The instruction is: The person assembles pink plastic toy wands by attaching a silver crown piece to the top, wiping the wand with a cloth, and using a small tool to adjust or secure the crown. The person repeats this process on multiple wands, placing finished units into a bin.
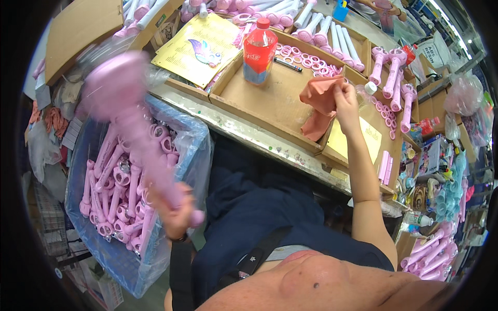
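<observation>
My left hand (175, 210) is wrapped round the lower end of a pink toy wand (148, 153), which tilts up and left over a blue crate (75, 176). Motion blurs the wand, and its wide round head is toward the far left. Many similar pink wands (122, 173) lie heaped in the crate. My right hand (346, 103) pinches a salmon-coloured cloth (322, 94) above the cardboard tray (238, 96) on the bench. The cloth's lower part hangs down near the tray's right wall.
In the tray stand a red-capped bottle (259, 52) and a dark pen (288, 64). Pink rings (311, 61) lie behind it. Yellow printed sheets (194, 49) are on the left, more pink wands (395, 67) on the right. The bench edge (259, 140) runs before me.
</observation>
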Available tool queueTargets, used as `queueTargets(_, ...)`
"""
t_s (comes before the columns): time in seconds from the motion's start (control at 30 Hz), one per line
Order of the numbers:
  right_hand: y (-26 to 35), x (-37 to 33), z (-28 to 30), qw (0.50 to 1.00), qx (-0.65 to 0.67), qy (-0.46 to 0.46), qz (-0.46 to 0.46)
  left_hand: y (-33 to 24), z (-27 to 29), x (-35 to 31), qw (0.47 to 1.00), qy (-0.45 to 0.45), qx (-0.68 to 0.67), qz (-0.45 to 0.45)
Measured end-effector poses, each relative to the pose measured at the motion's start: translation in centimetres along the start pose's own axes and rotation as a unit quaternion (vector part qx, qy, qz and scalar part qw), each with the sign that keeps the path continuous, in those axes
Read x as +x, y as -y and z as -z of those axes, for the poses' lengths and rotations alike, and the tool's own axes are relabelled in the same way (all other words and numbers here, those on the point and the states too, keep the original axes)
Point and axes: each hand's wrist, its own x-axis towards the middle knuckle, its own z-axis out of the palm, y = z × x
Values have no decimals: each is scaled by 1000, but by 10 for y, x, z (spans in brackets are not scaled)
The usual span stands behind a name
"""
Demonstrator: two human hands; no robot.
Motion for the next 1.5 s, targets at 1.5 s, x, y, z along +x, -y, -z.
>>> queueTargets(1.5,27,-144,-68,932,305,163,-112,49,-155,3,879,315,-318,163)
